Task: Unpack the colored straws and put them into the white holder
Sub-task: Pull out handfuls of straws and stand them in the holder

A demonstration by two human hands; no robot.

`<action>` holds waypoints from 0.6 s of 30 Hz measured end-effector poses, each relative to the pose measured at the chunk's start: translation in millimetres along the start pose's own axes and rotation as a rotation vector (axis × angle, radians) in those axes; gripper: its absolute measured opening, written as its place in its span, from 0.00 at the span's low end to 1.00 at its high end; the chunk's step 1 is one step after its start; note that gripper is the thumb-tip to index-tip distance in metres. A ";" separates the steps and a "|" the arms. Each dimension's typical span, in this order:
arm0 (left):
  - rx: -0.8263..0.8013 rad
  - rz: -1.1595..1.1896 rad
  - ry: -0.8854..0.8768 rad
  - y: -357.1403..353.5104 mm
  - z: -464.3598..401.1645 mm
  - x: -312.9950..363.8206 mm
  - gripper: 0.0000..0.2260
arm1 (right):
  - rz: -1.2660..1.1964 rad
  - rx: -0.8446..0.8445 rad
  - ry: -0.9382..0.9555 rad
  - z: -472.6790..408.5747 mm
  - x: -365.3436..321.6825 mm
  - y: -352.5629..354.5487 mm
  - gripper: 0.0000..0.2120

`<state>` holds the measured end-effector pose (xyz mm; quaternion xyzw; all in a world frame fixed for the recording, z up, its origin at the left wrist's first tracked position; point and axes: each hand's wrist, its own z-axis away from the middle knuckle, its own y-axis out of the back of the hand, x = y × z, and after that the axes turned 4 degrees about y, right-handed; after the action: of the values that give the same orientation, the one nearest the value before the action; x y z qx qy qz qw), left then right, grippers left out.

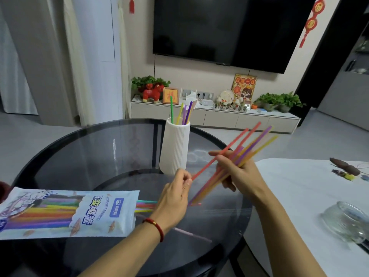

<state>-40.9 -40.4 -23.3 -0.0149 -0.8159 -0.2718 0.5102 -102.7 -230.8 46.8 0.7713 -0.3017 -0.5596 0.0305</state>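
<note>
My right hand grips a fanned bundle of straws, red, purple and yellow, slanting up to the right above the table. My left hand pinches the lower end of one red straw from that bundle. The white ribbed holder stands just behind my hands with several straws upright in it, green, yellow and purple. The opened straw packet lies flat at the left, with a few straw ends sticking out of its mouth.
The round dark glass table carries everything. A white table adjoins it at the right, bearing a glass jar and small dark items. A TV cabinet with plants and ornaments stands against the far wall.
</note>
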 end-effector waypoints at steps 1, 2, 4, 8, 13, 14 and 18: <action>-0.044 -0.003 -0.012 -2.3 1.2 1.0 0.06 | 0.007 -0.024 0.024 -0.3 -3.2 -5.8 0.09; -0.086 0.005 -0.025 -4.3 2.0 1.9 0.05 | 0.022 -0.024 0.051 -1.1 -6.5 -9.5 0.08; -0.184 0.056 -0.029 -7.2 3.2 3.3 0.03 | 0.123 -0.003 0.129 -1.8 -13.3 -11.5 0.07; -0.301 0.269 0.056 -8.7 -0.1 9.4 0.06 | 0.392 -0.063 0.298 -5.0 -25.0 -9.0 0.11; -0.280 0.313 0.093 -23.7 -0.6 2.7 0.19 | 0.521 -0.234 0.286 -2.1 -18.8 -20.6 0.13; -0.268 0.282 0.088 -28.3 -2.4 -0.8 0.17 | 0.508 -0.240 0.287 -1.2 -17.9 -24.0 0.13; -0.121 0.160 0.145 -42.7 -13.4 -8.7 0.09 | 0.466 -0.227 0.334 4.0 -16.2 -37.1 0.11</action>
<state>-38.6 -80.8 -44.5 -0.0911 -0.7553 -0.2792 0.5859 -93.3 -191.3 44.7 0.7545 -0.3967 -0.4329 0.2932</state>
